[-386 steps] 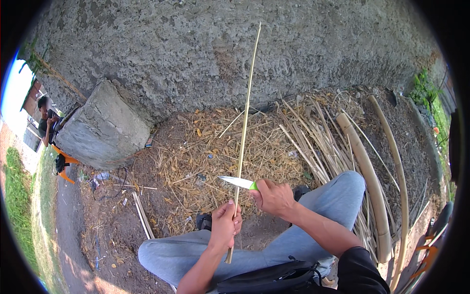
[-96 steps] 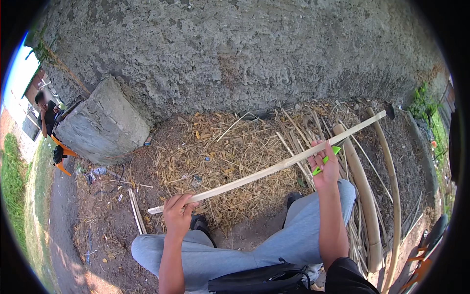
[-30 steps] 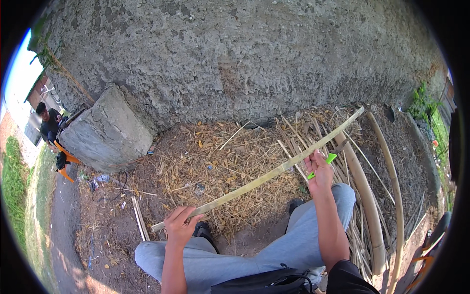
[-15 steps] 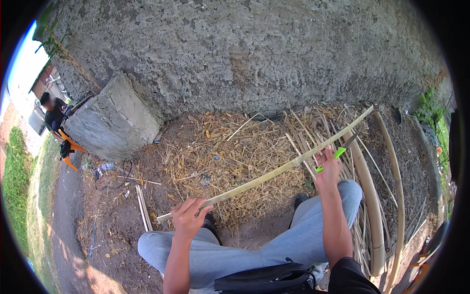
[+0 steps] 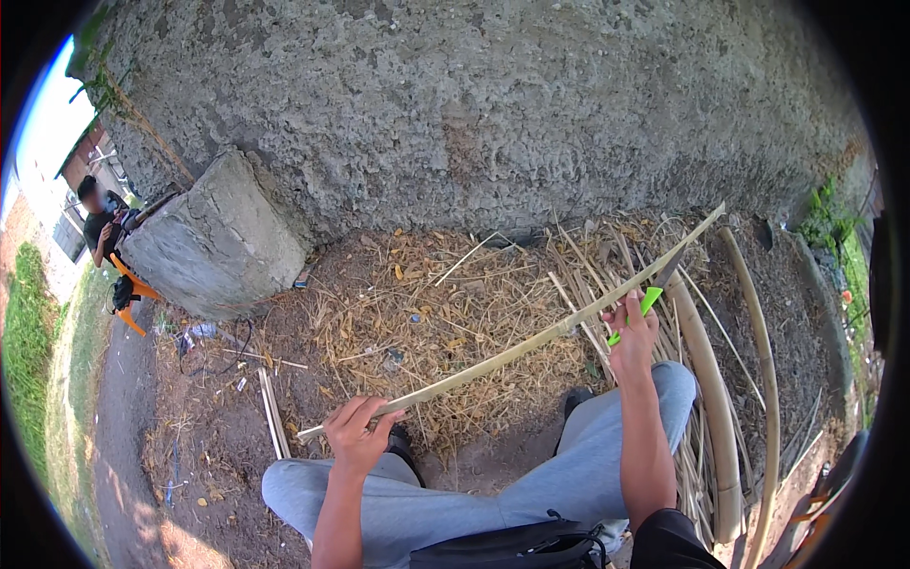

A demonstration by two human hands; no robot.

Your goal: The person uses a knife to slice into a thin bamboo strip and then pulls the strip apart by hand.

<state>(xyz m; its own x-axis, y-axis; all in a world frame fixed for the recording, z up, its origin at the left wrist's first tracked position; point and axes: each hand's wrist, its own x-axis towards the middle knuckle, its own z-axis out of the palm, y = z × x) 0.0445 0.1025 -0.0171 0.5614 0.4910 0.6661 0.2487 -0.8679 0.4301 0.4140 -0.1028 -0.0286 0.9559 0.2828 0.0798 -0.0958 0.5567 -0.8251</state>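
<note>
Pale bamboo strip (image 5: 474, 372) slants between both hands: the left hand (image 5: 356, 438) pinches its lower end, the right hand (image 5: 633, 341) steadies its farther half while clasping a green-handled knife (image 5: 650, 301). Careful handling means keeping the blade clear of both hands. Straw-littered ground (image 5: 436, 318) meets a rough grey wall (image 5: 455, 104).

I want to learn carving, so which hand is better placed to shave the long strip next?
Probably the right hand: it holds the green-handled knife while touching the long strip. The left hand has no visible knife and grips the strip near its lower-left end.
</note>
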